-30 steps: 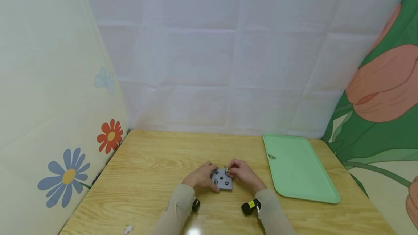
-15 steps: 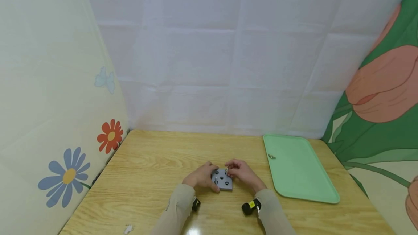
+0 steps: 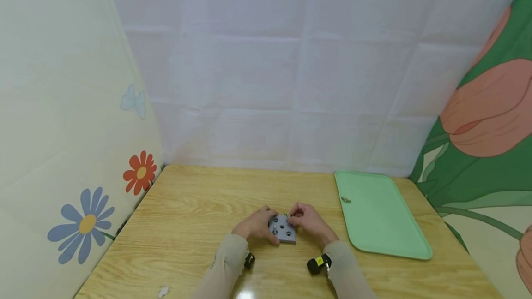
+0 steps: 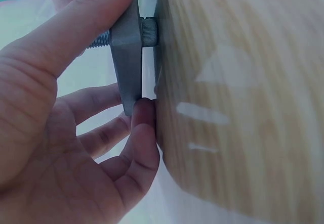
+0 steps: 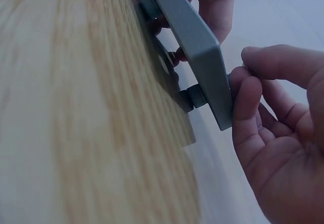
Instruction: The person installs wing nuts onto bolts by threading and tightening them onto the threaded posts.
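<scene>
Left hand (image 3: 257,226): while its thumb lies at the near side, its fingers curl round the gray plate (image 3: 284,231), holding it.
Right hand (image 3: 309,221): fingertips pinched on a small metal piece (image 3: 287,215) at the plate's far right corner.
Gray plate: between the hands, bolt heads (image 4: 149,32) separating it from the wooden table (image 3: 208,202).
Green tray (image 3: 380,216): to the right.

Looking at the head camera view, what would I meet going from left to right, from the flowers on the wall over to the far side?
Blue flower, red flower, left hand, grey plate, right hand, green tray, large pink flower.
</scene>
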Available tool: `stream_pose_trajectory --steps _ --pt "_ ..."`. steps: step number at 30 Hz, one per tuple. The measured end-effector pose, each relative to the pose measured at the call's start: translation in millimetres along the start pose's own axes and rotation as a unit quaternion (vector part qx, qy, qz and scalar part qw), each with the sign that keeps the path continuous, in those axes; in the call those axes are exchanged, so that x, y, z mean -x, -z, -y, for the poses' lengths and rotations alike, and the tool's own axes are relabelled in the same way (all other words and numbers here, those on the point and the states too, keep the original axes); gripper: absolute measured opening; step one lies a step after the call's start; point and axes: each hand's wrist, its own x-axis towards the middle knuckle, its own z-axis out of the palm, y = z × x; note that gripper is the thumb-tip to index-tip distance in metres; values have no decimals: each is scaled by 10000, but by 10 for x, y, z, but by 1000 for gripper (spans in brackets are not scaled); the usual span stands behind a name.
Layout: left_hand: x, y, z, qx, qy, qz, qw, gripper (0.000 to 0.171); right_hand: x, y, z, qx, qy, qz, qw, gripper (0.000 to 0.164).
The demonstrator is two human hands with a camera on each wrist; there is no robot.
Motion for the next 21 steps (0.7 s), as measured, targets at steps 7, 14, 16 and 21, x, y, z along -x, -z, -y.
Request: stream_pose_trajectory --steps 7,14,16,21 --pt "-13 -1 10 27 -23 -19 10000 84 7 10 6 -390 143 48 9991 11" --pt "1 1 -8 48 -41 -14 10000 84 13 20 0 -950 268 221 9949 10" --pt "7 4 -15 36 -43 -26 10000 84 14 22 -7 -883 295 235 9954 8" --pt "10 7 -23 24 -56 -26 10000 83 20 28 -11 -739 377 256 9962 12"
